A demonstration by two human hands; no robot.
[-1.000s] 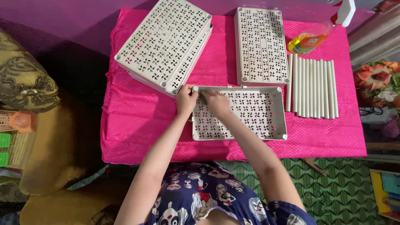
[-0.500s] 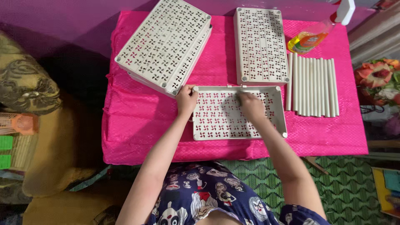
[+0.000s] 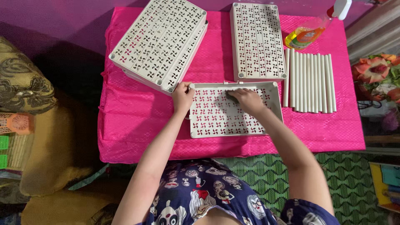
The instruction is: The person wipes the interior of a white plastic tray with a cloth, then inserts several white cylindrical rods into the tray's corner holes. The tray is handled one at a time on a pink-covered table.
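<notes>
Right hand (image 3: pixel 246 100) now back at tray (image 3: pixel 266 125) centre, pressing dark cloth (image 3: pixel 231 96); left hand (image 3: pixel 182 95) pinching corner.

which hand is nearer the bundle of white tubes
Right. The right hand rests inside the shelf tray, closer to the white tubes; the left hand grips its far-left corner.
</notes>
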